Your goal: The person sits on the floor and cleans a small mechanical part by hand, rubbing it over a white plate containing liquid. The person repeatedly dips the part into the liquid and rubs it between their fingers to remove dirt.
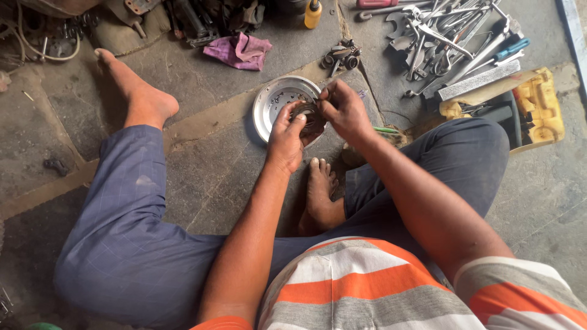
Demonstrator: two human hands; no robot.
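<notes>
I'm taking the round metal plate [273,104] on the stone floor as my anchor. It is shallow, silvery, holding a few small dark bits near its far side; too small to tell what they are.

Over the plate's near right edge I'm holding a dark greasy round part [310,117], ring-shaped with ridged or toothed-looking rim, brownish black, partly hidden by my fingers. My left hand [285,137] is gripping it from below, thumb and fingers curled around its near side. My right hand [344,110] is pinching at its top edge, fingertips closed on it; whether something small sits between them I cannot tell.

Far right of the plate a heap of spanners and wrenches [449,40] is lying on the floor, and beside that a yellow tool case [538,107] is sitting open, with dark tools in it and a flat grey bar [477,80] lying across. Just beyond the plate, a small cluster of dark metal fittings [341,55]. Further beyond, a yellow bottle [313,13]. Beyond-left of the plate a pink rag [238,50] is lying crumpled. My bare foot [319,189] is resting just near of the plate.
</notes>
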